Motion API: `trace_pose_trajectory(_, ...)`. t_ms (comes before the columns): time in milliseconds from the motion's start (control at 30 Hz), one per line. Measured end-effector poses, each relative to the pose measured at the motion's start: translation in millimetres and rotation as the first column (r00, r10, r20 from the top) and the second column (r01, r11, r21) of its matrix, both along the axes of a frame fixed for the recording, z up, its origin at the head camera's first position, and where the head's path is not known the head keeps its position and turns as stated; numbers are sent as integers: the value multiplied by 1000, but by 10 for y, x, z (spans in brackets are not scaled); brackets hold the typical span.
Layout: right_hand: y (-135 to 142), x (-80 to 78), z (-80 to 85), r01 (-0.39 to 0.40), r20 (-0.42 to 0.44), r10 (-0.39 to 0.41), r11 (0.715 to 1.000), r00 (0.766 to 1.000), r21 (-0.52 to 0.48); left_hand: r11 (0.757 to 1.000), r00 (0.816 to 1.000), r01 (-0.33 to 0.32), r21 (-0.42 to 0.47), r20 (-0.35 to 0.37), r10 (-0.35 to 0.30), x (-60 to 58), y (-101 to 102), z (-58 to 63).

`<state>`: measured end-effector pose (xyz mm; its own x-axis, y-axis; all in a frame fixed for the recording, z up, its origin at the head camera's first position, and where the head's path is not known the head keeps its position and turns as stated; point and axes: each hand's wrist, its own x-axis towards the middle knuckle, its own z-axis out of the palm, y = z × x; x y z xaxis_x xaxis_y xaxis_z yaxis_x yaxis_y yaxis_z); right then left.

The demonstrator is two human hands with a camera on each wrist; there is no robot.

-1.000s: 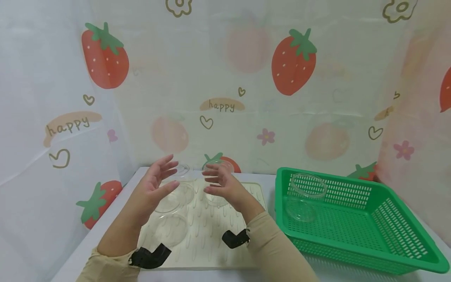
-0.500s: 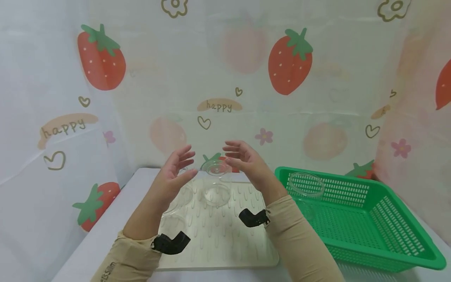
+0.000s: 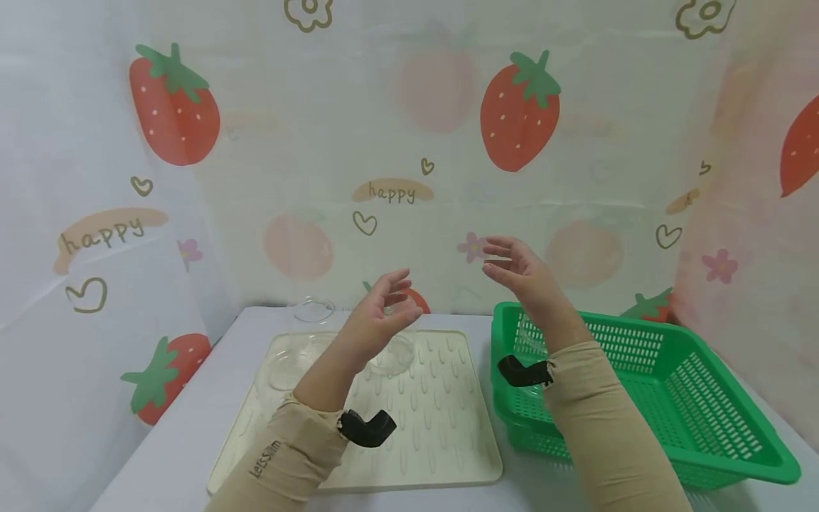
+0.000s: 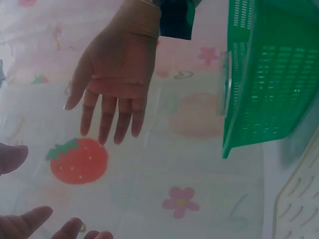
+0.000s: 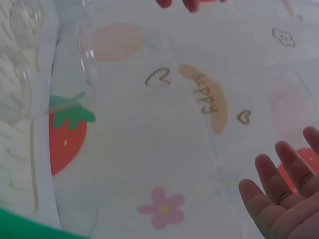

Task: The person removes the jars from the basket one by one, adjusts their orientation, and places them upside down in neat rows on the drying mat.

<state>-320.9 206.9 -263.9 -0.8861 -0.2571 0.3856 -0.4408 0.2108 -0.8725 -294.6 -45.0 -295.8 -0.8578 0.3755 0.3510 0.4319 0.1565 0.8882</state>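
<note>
My left hand (image 3: pixel 379 320) is raised over the back of a cream mat, its fingers loosely bent and holding nothing. A clear, cup-like container (image 3: pixel 392 355) stands partly hidden behind it. More clear round-rimmed containers, including one at the back left (image 3: pixel 313 310), are on the mat's left part, partly covered by the left arm. My right hand (image 3: pixel 527 277) hovers near the left rear corner of the green basket, palm turned inward, fingers extended with nothing in them. In the left wrist view the right hand (image 4: pixel 117 74) shows its bare palm.
The cream ridged mat (image 3: pixel 435 427) lies on the white table (image 3: pixel 160 434). To its right is the green perforated basket (image 3: pixel 630 346), with a clear container (image 3: pixel 531 336) inside, mostly behind the right arm. A strawberry-print curtain (image 3: pixel 409 128) encloses the back and sides.
Both hands have moved right, the right one also upward, from over the mat to near the basket. The left hand has shifted from the mat's left side to its middle.
</note>
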Motion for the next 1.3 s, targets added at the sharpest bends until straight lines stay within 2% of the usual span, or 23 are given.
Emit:
trace_pose_trajectory(133, 343, -14, -41, 58, 27, -59, 998, 998, 15, 999, 999, 31, -41, 15, -30, -45, 202, -66)
trace_pose_trajectory(200, 510, -49, -81, 94, 24, -94, 995, 995, 29, 998, 999, 51, -45, 4, -50, -122, 288, -149)
trace_pose_trajectory(300, 716, -58, -109, 138, 9, -139, 988, 990, 66, 995, 997, 72, -69, -5, -73, -151, 411, -205)
trace_pose_trajectory(500, 958, -96, -179, 197, 21, -202, 969, 979, 150, 989, 995, 101, -109, 28, -99, -138, 582, -277)
trace_pose_trajectory(767, 1231, -77, -298, 222, 55, -244, 940, 968, 257, 981, 992, 125, -146, 31, -122, -86, 755, -299)
trace_pose_trajectory(1100, 1473, -62, -445, 150, 123, -207, 920, 971, 362, 972, 981, 184, -144, 84, -173, -45, 890, -347)
trace_pose_trajectory(1300, 1519, -70, -530, 89, 158, -163, 914, 974, 396, 972, 980, 191, -136, 90, -179, -26, 937, -355)
